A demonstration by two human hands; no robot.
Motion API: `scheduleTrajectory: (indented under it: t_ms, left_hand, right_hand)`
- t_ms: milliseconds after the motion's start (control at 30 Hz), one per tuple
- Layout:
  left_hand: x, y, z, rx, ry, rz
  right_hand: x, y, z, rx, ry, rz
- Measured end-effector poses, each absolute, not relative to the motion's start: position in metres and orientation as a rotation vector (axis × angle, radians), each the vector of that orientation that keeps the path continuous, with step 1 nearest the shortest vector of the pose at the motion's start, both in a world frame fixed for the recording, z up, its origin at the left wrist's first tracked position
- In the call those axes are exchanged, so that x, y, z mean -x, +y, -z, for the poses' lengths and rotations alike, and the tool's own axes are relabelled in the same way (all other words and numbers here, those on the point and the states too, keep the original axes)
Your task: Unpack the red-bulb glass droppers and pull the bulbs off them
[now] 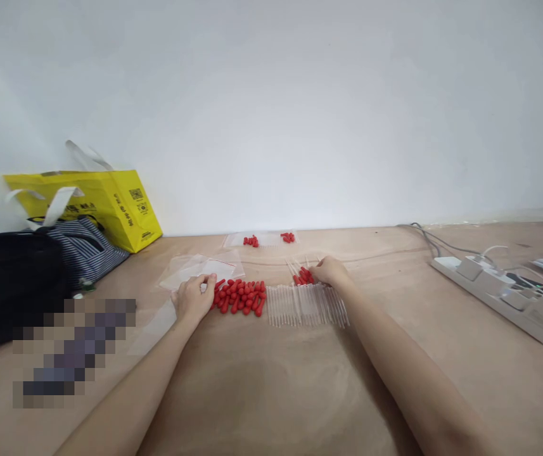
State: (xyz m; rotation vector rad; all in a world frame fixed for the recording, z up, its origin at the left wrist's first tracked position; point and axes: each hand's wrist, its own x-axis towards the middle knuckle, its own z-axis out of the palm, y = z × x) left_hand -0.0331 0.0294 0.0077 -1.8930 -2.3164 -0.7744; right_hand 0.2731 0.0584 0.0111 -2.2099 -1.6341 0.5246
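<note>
My left hand (194,297) is curled at the left edge of a pile of red club-shaped pieces (239,296), its fingertips partly hidden. Beside that pile lies a row of thin clear plastic sticks (302,305), side by side. My right hand (331,273) is closed in a pinch just above the right part of this row. Close to its fingertips is a small group of red pieces with thin pale stems (303,276) pointing away from me. Whatever sits between the fingers of either hand is too small or hidden to make out.
Clear plastic bags (198,269) lie behind and beside my left hand. Near the wall, another clear bag (271,238) has two red clusters. A yellow bag (123,209) and black bag (14,285) stand left; a power strip (499,297) with cables lies right.
</note>
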Motion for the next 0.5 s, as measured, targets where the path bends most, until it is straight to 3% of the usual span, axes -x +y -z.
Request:
scheduleTrajectory:
  t_ms: [500]
  left_hand:
    - [0.024,0.022,-0.007,1.861,-2.202,0.759]
  right_hand:
    - [-0.245,0.076,-0.010,2.207,-1.735,-0.494]
